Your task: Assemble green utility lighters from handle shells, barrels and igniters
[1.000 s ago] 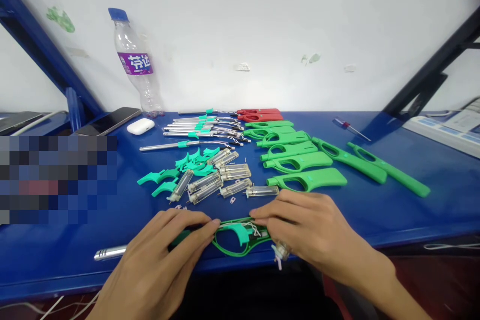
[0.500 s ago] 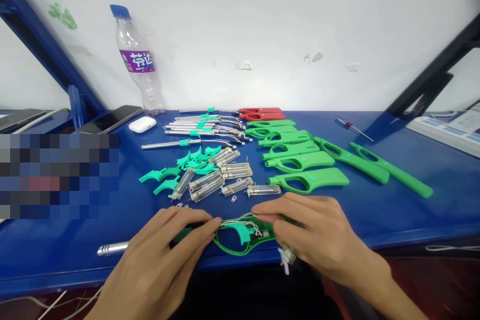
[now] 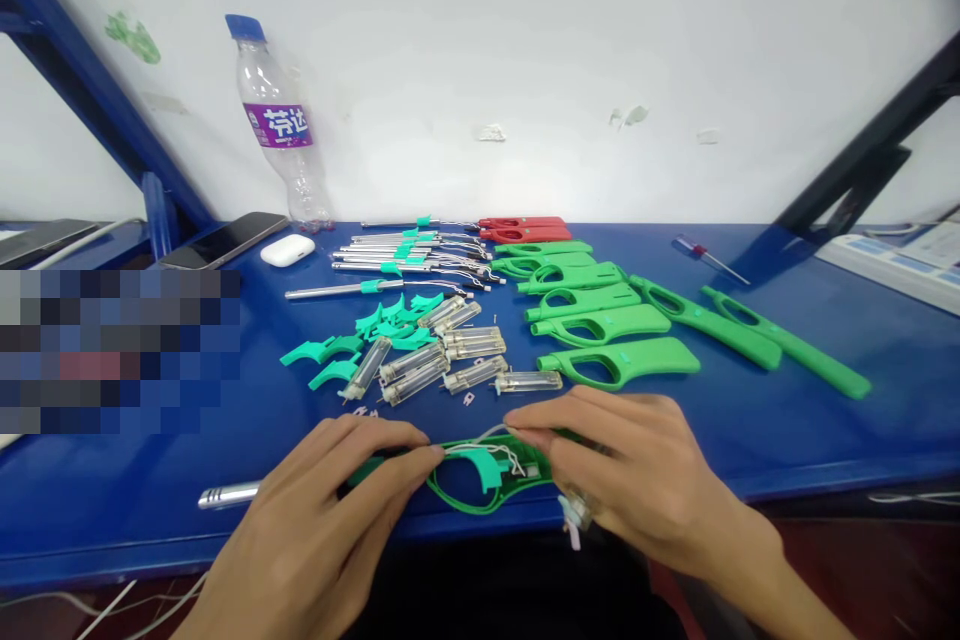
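An opened green lighter shell (image 3: pixel 459 503) lies near the table's front edge, with a teal trigger (image 3: pixel 489 469) and white wires (image 3: pixel 514 460) inside it. My left hand (image 3: pixel 322 510) is closed round its neck end, thumb and fingertips pressed at the shell's edge. From under that hand a silver metal barrel (image 3: pixel 229 496) sticks out to the left. My right hand (image 3: pixel 645 470) pinches a thin grey tube (image 3: pixel 491 431) over the shell's handle end. Below its curled fingers shows the end of a clear fuel tank (image 3: pixel 579 508); the rest is hidden.
Behind my hands lie loose clear tanks (image 3: pixel 412 382), teal triggers (image 3: pixel 390 320), wired barrels (image 3: pixel 345 289), green shells (image 3: pixel 637 361) and a red shell (image 3: pixel 525 228). A screwdriver (image 3: pixel 701 253) sits back right. A bottle (image 3: pixel 274 120), earbud case (image 3: pixel 287 251) and phone (image 3: pixel 225 240) stand back left.
The whole view has shifted very slightly. Both hands keep nearly the same hold, and my left fingertips have slid a touch to the right along the shell's edge.
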Demonstrator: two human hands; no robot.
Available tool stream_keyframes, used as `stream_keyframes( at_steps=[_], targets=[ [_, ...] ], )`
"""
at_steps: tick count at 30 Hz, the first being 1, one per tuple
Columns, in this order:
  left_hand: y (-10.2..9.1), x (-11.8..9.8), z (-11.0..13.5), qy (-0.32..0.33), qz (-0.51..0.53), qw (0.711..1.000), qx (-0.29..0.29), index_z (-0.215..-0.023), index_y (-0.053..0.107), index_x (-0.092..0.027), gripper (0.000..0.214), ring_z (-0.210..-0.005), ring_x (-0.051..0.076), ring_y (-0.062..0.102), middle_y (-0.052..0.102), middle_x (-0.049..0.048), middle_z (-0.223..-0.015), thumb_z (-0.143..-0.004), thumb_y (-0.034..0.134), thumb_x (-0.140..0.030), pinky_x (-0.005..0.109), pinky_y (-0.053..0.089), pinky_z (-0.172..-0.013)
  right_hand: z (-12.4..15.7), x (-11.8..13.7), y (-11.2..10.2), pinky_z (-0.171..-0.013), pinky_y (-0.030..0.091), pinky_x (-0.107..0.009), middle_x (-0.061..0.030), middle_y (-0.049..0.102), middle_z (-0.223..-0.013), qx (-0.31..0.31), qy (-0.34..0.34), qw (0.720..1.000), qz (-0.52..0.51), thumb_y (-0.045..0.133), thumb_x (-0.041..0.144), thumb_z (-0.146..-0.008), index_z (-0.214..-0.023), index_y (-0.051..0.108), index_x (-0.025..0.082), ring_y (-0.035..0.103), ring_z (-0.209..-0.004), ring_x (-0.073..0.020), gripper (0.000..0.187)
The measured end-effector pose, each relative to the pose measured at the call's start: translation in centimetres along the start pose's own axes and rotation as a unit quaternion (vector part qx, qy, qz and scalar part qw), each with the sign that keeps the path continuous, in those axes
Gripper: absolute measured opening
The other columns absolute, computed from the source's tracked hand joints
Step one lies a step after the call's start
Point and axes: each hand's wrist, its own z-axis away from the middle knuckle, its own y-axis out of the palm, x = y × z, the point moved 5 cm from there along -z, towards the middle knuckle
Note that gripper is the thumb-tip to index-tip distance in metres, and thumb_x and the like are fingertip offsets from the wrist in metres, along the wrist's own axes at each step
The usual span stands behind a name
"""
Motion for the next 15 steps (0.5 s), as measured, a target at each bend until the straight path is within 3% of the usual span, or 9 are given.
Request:
stream_keyframes(
  at_steps=[15],
  targets=[
    [-0.29, -0.28, -0.48, 0.002, 0.003, 1.000, -0.014, -0.130, 0.068, -0.023, 0.022, -0.110, 0.013, 0.067, 0.073, 0.0008, -0.118, -0.116, 0.052, -0.020, 0.023, 0.052, -0.099, 0.13, 0.06, -0.17, -0.055, 0.043, -0.027, 0.0002, 0.085, -0.105, -0.022, -0.005, 1.000, 0.019, 0.061, 0.010, -0.108, -0.087, 0.070, 0.017, 0.072, -0.072, -0.0102, 0.023]
  ],
)
